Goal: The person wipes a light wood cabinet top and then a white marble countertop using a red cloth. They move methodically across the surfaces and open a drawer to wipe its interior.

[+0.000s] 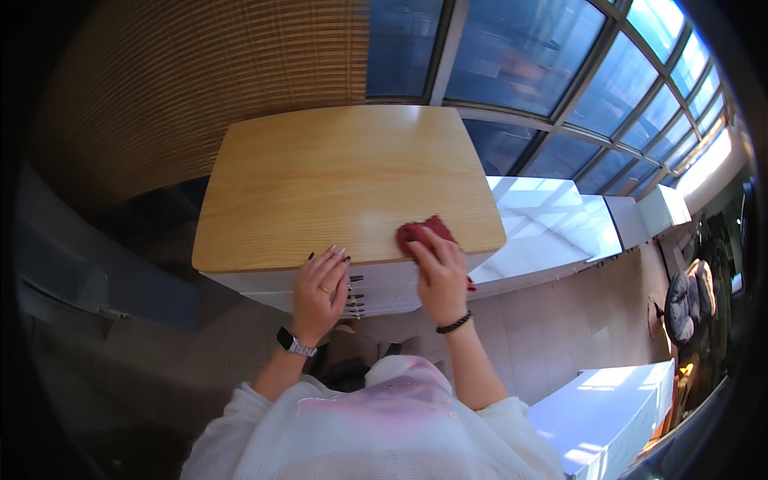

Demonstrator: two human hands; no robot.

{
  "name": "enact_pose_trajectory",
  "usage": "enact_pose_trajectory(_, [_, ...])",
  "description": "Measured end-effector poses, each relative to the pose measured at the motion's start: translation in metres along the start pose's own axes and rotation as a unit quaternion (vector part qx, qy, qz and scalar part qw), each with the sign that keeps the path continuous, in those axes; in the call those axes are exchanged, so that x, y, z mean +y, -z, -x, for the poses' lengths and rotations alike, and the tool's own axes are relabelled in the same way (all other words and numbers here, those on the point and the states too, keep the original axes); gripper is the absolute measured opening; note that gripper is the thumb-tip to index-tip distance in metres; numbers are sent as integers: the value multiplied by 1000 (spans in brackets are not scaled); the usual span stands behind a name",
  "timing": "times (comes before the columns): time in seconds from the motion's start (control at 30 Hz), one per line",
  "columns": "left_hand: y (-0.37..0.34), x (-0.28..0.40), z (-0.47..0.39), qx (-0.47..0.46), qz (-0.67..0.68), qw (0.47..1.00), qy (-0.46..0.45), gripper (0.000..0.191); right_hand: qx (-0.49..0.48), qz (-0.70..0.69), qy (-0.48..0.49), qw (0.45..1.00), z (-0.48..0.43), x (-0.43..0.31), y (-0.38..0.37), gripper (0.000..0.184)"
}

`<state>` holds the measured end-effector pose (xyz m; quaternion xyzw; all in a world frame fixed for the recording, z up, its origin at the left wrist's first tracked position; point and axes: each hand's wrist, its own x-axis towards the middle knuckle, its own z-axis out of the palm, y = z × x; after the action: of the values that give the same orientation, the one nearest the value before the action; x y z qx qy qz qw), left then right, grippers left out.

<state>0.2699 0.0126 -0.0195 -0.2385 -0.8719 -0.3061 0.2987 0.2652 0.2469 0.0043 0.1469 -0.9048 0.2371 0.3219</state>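
Observation:
Before me stands a white chest of drawers (390,288) with a wood-grain top (342,180) and dark handles down its front. My right hand (441,273) presses a dark red cloth (418,236) onto the top near its front right corner. A bit of the cloth hangs below that hand. My left hand (321,291) rests at the front edge, fingertips on the wooden top, holding nothing. A watch sits on the left wrist and a dark braided band on the right.
A low white marble-patterned cabinet (534,228) adjoins the chest on the right. Behind are a woven blind (270,60) and framed windows (522,54). Another white cabinet (606,408) stands at lower right. A cushioned seat (687,306) is at far right, a grey panel (144,294) at left.

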Motion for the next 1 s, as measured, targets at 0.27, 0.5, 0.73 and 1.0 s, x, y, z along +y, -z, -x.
enact_pose_trajectory(0.27, [26,-27,30,49,-57,995,68,43,67,101,-100,988,-8,53,24,33])
enact_pose_trajectory(0.5, [14,-43,41,73,-102,991,54,45,6,10,-7,1000,-1,-5,-8,39])
enact_pose_trajectory(0.73, [-2,-53,44,121,-127,984,33,45,54,6,126,991,23,-25,-57,39])
enact_pose_trajectory(1.0, [1,-52,45,100,-110,988,34,45,49,105,304,946,70,69,-87,31])
